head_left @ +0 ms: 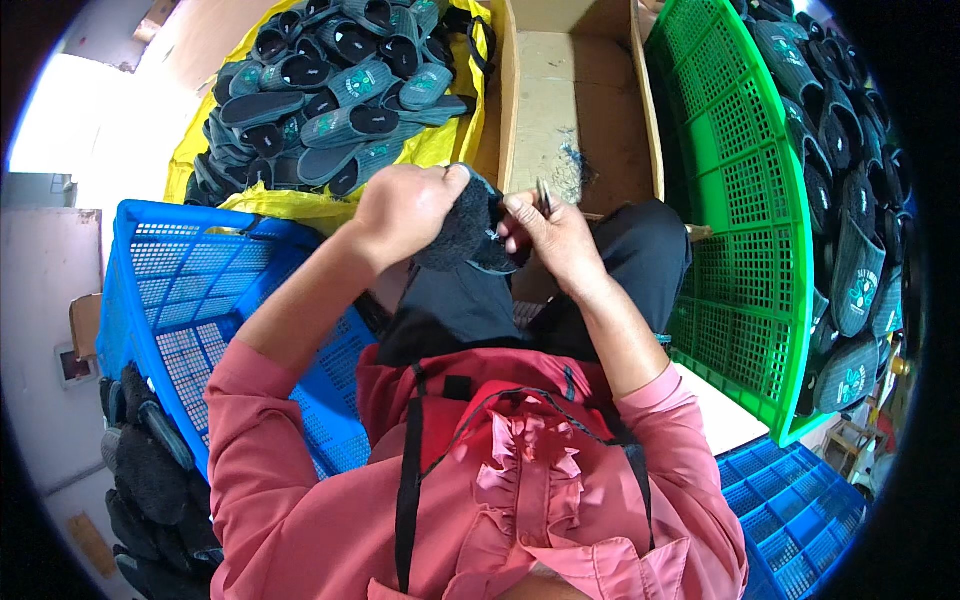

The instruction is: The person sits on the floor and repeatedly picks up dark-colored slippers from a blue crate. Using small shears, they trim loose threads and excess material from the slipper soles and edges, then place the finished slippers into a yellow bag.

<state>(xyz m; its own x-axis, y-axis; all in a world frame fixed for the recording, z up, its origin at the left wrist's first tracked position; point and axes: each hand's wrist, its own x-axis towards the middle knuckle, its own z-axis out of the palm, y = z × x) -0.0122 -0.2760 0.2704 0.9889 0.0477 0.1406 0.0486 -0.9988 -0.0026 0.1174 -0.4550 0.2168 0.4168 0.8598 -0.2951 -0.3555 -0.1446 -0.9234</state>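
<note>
On my left stood the blue crate (170,275); past its far rim, a heap of dark slippers (345,125) lay on yellow sheeting (300,206). My left hand (410,205) clenched the far edge of one dark slipper (455,240), raised over my lap. It lay right of those fingers, fleecy side facing me, foreshortened, so I couldn't tell its long axis. My right hand (553,235) was nearer its right edge, a pale thread tuft (491,236) just left of the fingers, which pinched a small metal tool (544,197) of unclear kind. Beyond the green crate's (745,260) right rim, slippers (858,260) bore green emblems and lettering, as the heap did; mine showed none.
</note>
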